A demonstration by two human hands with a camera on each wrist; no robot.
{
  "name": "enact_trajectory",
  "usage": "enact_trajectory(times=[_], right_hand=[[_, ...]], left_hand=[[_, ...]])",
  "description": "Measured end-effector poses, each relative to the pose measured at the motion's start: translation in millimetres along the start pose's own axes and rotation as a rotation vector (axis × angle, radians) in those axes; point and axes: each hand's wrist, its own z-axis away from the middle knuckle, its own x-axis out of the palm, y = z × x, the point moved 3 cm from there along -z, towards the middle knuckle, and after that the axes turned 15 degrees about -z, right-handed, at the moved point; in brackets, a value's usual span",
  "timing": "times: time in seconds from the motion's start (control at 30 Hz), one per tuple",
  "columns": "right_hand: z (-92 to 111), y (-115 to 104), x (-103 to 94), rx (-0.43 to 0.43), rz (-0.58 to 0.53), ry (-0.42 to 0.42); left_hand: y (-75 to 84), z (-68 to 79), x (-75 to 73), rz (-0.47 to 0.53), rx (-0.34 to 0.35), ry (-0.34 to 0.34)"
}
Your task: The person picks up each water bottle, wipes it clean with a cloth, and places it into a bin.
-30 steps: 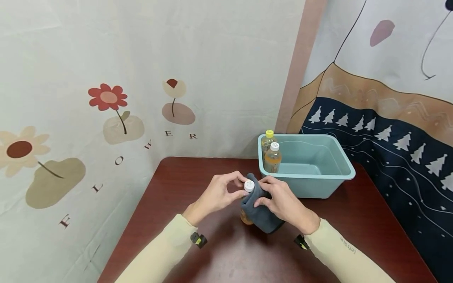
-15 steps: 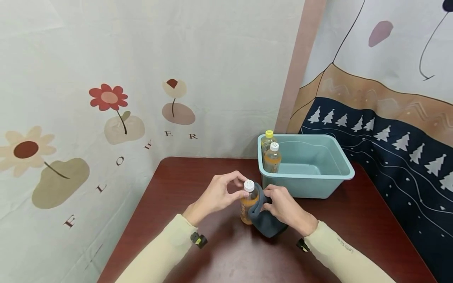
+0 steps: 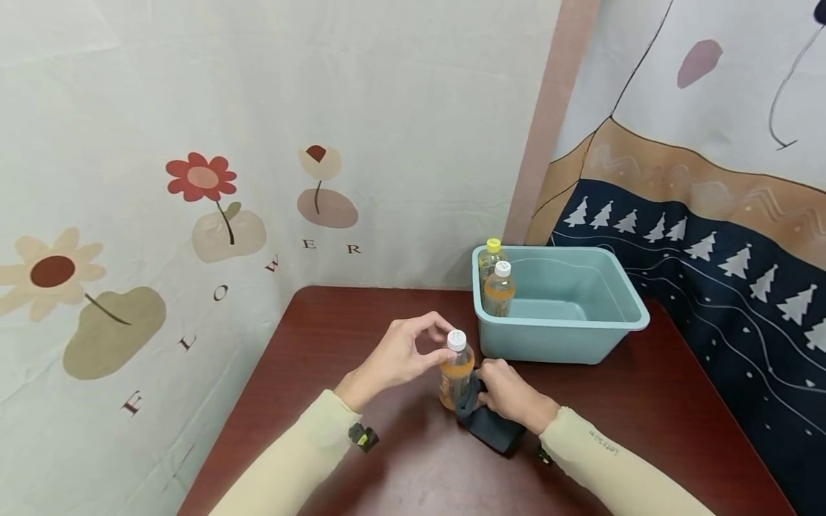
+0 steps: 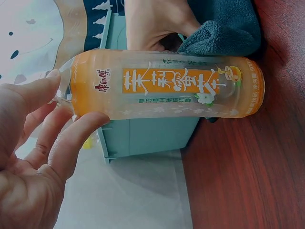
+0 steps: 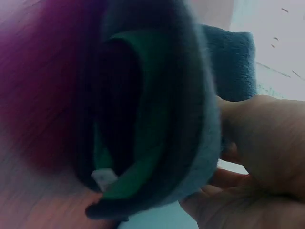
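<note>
A clear plastic drink bottle with an orange label and white cap stands upright on the table in the head view. My left hand pinches it at the neck, just under the cap. Its label with large white characters faces the left wrist camera. In my right hand is a dark grey-blue cloth, bunched against the lower right side of the bottle. Seen from the right wrist, the cloth hangs in a loose fold beside my curled fingers, with a small white tag inside.
A pale teal tub stands behind my right hand on the dark red table. Inside its left end are a yellow-capped bottle and a white-capped bottle. Printed curtains hang behind the table.
My right hand has drawn the cloth down from the bottle's cap and shoulder to its lower right side, uncovering the label. The left hand has stayed at the neck.
</note>
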Motion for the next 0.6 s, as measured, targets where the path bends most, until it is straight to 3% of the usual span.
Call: enact_trajectory(times=[0.33, 0.6], right_hand=[[5, 0, -6.7, 0.079, -0.110, 0.024], [7, -21, -30.9, 0.035, -0.157, 0.153]], left_hand=[[1.2, 0.6, 2.6, 0.004, -0.010, -0.006], [1.2, 2.3, 1.0, -0.006, -0.007, 0.013]])
